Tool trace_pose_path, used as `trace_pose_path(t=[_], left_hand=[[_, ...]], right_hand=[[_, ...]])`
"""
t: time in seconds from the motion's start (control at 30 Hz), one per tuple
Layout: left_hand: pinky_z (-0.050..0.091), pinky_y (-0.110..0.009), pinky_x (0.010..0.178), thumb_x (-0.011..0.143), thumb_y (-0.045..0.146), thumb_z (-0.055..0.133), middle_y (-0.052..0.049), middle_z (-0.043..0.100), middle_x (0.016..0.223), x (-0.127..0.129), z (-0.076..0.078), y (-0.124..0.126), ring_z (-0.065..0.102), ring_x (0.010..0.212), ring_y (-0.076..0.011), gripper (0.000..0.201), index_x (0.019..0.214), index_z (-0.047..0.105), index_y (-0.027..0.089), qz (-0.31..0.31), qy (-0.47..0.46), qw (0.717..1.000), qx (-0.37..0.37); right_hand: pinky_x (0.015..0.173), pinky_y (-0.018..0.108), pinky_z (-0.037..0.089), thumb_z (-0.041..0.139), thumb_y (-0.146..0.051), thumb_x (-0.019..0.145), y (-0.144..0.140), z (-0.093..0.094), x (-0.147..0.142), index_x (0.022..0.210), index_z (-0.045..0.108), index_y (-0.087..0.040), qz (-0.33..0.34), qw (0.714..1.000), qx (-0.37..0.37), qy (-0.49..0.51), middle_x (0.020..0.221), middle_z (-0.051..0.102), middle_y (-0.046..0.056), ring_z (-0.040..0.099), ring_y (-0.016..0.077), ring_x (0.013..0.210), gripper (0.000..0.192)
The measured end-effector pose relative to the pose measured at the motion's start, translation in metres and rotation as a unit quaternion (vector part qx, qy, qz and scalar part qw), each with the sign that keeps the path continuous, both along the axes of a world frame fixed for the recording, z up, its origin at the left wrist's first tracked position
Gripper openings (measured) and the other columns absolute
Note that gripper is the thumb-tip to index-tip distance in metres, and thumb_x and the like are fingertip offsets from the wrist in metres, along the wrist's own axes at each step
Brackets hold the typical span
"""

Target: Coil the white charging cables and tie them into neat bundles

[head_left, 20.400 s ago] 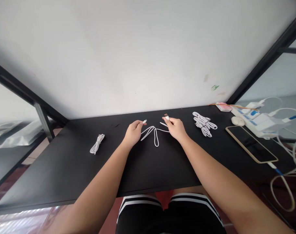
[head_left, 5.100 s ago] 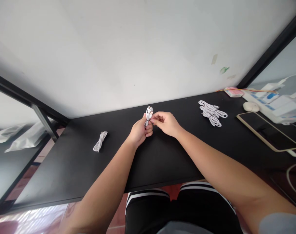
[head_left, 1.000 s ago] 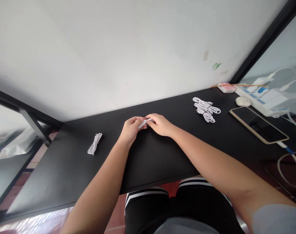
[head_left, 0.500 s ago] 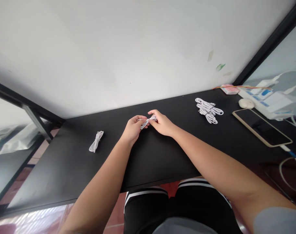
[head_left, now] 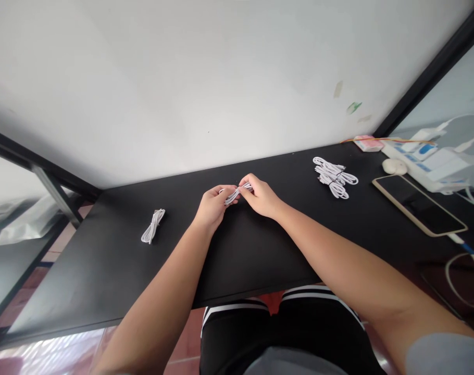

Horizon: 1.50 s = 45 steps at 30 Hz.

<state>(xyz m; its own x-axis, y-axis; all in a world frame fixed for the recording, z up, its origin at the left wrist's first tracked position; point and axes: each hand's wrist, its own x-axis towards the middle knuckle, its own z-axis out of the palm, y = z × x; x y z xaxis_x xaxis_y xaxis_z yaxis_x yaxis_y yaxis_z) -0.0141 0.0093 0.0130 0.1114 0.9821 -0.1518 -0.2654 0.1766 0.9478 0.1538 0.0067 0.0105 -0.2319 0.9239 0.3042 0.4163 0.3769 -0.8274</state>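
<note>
A bundled white cable (head_left: 153, 233) lies at nine o'clock on the black worktop (head_left: 260, 250). At centre, the left hand (head_left: 212, 207) and right hand (head_left: 260, 197) both pinch a coiled white USB cable (head_left: 235, 193) in their fingers. A pile of bundled cables (head_left: 334, 177) and a smartphone (head_left: 419, 204) lie at three o'clock.

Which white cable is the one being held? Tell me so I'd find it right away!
Find the long black table under the white wall. Near its middle both hands meet, left hand and right hand, pinching a small folded white cable. Unlike the single bundle lying left and the pile right, it is off the table.
</note>
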Motion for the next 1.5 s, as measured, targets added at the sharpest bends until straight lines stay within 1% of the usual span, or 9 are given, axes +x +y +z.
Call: trace_pose_path(t=[0.33, 0.5, 0.63, 0.73, 0.87, 1.0, 1.2, 1.3, 1.5], left_hand=[[0.052, -0.029, 0.071, 0.066, 0.027, 0.085, -0.003, 0.069, 0.072, 0.001, -0.002, -0.001, 0.064, 0.066, -0.0117, 0.025, 0.078, 0.069, 0.013, -0.002, 0.006, 0.999, 0.044], [0.051, -0.028, 0.070, 0.064, 0.025, 0.086, -0.001, 0.068, 0.073, 0.004, 0.001, -0.002, 0.064, 0.064, -0.0112, 0.034, 0.084, 0.060, 0.015, 0.020, -0.002, 0.998, 0.065], [0.050, -0.027, 0.068, 0.064, 0.024, 0.085, -0.002, 0.072, 0.077, 0.005, -0.001, -0.001, 0.064, 0.063, -0.0106, 0.040, 0.089, 0.054, 0.017, 0.028, 0.006, 0.996, 0.086], [0.051, -0.027, 0.069, 0.066, 0.023, 0.083, -0.003, 0.073, 0.079, 0.004, -0.003, 0.001, 0.064, 0.063, -0.0106, 0.041, 0.090, 0.051, 0.018, 0.031, 0.017, 0.995, 0.097], [0.052, -0.030, 0.071, 0.068, 0.024, 0.081, -0.004, 0.074, 0.083, 0.002, -0.006, 0.001, 0.066, 0.065, -0.0128, 0.041, 0.095, 0.052, 0.018, 0.046, 0.085, 0.989, 0.110], [0.052, -0.031, 0.073, 0.071, 0.027, 0.079, -0.007, 0.075, 0.089, 0.000, -0.003, -0.005, 0.070, 0.075, -0.0182, 0.038, 0.102, 0.058, 0.019, 0.054, 0.228, 0.960, 0.154], [0.052, -0.034, 0.081, 0.080, 0.023, 0.069, -0.002, 0.075, 0.089, 0.004, 0.011, -0.017, 0.072, 0.087, -0.0206, 0.028, 0.106, 0.057, 0.024, 0.065, 0.394, 0.888, 0.230], [0.052, -0.034, 0.082, 0.083, 0.021, 0.066, -0.001, 0.076, 0.091, 0.007, 0.013, -0.021, 0.072, 0.088, -0.0205, 0.028, 0.108, 0.055, 0.026, 0.056, 0.419, 0.868, 0.260], [0.053, -0.033, 0.079, 0.084, 0.019, 0.065, -0.002, 0.077, 0.093, 0.008, 0.009, -0.020, 0.072, 0.087, -0.0213, 0.028, 0.110, 0.055, 0.025, 0.042, 0.427, 0.859, 0.280]], right_hand=[[0.067, 0.028, 0.046, 0.056, -0.031, 0.089, -0.002, 0.005, -0.002, 0.086, 0.056, -0.022, -0.018, 0.999, 0.012, 0.031, 0.077, 0.069, 0.000, 0.060, 0.0146, 0.067, 0.010], [0.065, 0.027, 0.044, 0.057, -0.031, 0.089, -0.004, 0.007, -0.004, 0.088, 0.059, -0.022, -0.035, 0.999, 0.018, 0.032, 0.077, 0.068, -0.001, 0.058, 0.0134, 0.064, 0.010], [0.064, 0.026, 0.044, 0.056, -0.029, 0.090, -0.005, 0.009, -0.004, 0.086, 0.063, -0.021, -0.042, 0.999, 0.030, 0.013, 0.077, 0.068, 0.000, 0.058, 0.0132, 0.064, 0.011], [0.068, 0.028, 0.045, 0.056, -0.025, 0.090, -0.006, 0.011, -0.004, 0.086, 0.066, -0.022, -0.045, 0.997, 0.062, -0.016, 0.080, 0.070, 0.001, 0.061, 0.0144, 0.068, 0.012], [0.072, 0.031, 0.045, 0.058, -0.022, 0.090, -0.006, 0.012, -0.003, 0.086, 0.072, -0.022, -0.057, 0.990, 0.091, -0.091, 0.084, 0.071, 0.004, 0.062, 0.0184, 0.075, 0.014], [0.077, 0.035, 0.045, 0.059, -0.019, 0.089, -0.005, 0.011, -0.002, 0.085, 0.075, -0.020, -0.053, 0.983, 0.101, -0.145, 0.089, 0.073, 0.007, 0.061, 0.0221, 0.083, 0.016], [0.079, 0.035, 0.046, 0.061, -0.023, 0.090, -0.004, 0.011, -0.003, 0.081, 0.076, -0.020, -0.062, 0.978, 0.114, -0.166, 0.088, 0.074, 0.006, 0.058, 0.0221, 0.085, 0.018], [0.078, 0.035, 0.046, 0.064, -0.024, 0.089, -0.002, 0.011, -0.003, 0.081, 0.076, -0.020, -0.079, 0.979, 0.098, -0.158, 0.087, 0.074, 0.005, 0.059, 0.0217, 0.084, 0.015], [0.078, 0.035, 0.046, 0.063, -0.015, 0.086, -0.002, 0.011, -0.003, 0.082, 0.074, -0.018, -0.079, 0.977, 0.098, -0.173, 0.087, 0.074, 0.006, 0.059, 0.0226, 0.084, 0.012]])
